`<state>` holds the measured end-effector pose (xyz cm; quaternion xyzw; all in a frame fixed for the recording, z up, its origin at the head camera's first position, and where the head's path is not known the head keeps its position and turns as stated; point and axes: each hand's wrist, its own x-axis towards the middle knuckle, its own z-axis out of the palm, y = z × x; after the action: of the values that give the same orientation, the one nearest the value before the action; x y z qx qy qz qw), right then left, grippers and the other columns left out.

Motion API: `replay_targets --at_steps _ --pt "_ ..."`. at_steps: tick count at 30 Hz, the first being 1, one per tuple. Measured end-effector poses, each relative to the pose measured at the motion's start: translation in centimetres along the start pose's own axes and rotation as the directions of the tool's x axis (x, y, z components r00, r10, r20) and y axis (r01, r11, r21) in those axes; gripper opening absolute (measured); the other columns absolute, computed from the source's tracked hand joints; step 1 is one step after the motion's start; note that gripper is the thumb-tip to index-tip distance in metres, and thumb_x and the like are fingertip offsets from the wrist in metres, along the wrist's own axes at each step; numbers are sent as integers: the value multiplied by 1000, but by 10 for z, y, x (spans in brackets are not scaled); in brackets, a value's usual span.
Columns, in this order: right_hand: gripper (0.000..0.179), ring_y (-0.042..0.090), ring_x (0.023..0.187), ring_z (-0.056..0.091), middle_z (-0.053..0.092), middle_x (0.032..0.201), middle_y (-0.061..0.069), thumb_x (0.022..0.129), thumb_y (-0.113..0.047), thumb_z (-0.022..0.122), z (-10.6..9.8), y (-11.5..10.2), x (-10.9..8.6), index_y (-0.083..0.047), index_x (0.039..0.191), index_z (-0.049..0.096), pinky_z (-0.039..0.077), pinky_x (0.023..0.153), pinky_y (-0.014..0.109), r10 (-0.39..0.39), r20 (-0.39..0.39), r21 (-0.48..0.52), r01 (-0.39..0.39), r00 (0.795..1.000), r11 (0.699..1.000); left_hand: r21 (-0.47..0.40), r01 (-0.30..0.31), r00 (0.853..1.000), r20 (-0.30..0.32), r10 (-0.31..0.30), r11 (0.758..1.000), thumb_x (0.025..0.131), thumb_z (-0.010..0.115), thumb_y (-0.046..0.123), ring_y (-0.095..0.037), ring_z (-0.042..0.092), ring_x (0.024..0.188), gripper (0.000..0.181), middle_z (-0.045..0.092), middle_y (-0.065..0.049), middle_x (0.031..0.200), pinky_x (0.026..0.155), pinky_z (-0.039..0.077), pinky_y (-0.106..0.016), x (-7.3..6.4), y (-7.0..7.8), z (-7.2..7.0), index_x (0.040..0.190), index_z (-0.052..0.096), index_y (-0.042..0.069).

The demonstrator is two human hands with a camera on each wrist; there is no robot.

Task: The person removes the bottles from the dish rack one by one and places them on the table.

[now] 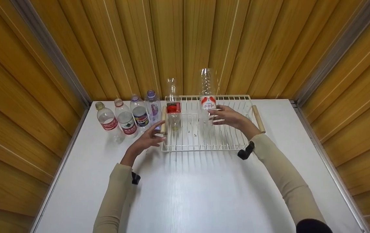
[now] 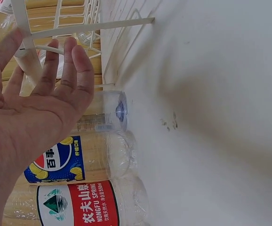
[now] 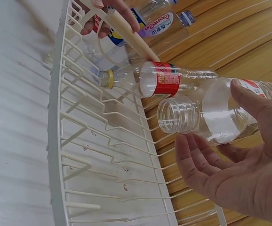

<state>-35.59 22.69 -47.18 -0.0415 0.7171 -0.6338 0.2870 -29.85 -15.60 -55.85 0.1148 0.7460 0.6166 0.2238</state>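
My right hand (image 1: 228, 117) grips a clear plastic bottle (image 1: 208, 103) with a red-and-white label. The bottle is held upside down over the white wire rack (image 1: 201, 150), and its uncapped mouth (image 3: 171, 117) points down at the wires in the right wrist view. My left hand (image 1: 147, 139) is at the rack's left side, with its thumb and forefinger on either side of the wooden handle (image 2: 28, 66); its other fingers reach out loosely. A red-label bottle (image 1: 174, 107) with a yellow cap (image 3: 107, 79) stands upside down in the rack, near the left handle.
Several bottles stand upright in a row left of the rack: a red-label bottle (image 1: 109, 123), a Nongfu Spring bottle (image 1: 128, 123), a blue-label bottle (image 1: 140, 116) and a purple-capped bottle (image 1: 154, 108). A second wooden handle (image 1: 258, 119) is on the rack's right. Wood-pattern walls (image 1: 198, 42) enclose the white table (image 1: 185, 194).
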Motion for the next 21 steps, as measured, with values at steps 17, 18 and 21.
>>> replay_targets --at_steps 17,18,21 --pt "64 26 120 62 64 122 -1 105 -25 59 -26 7 -48 1 155 28 56 99 36 -84 27 -48 85 996 995 -46 25 1000 0 -25 999 95 73 21 -38 52 136 81 36 -19 160 105 51 -56 3 -4 -1 160 29 38" --pt "64 26 120 62 65 123 -1 105 -25 59 -27 8 -50 0 155 28 56 99 35 -87 29 -52 88 996 995 -50 26 1000 -1 -26 998 95 74 21 -38 51 137 81 35 -19 160 105 51 -56 3 -3 -2 160 29 39" --pt "71 30 125 61 63 129 2 103 -26 61 -28 11 -56 -1 158 24 55 100 36 -87 33 -76 89 996 993 -57 34 999 -9 -34 998 94 75 21 -38 50 138 81 34 -18 161 105 51 -56 3 -3 -2 159 30 39"
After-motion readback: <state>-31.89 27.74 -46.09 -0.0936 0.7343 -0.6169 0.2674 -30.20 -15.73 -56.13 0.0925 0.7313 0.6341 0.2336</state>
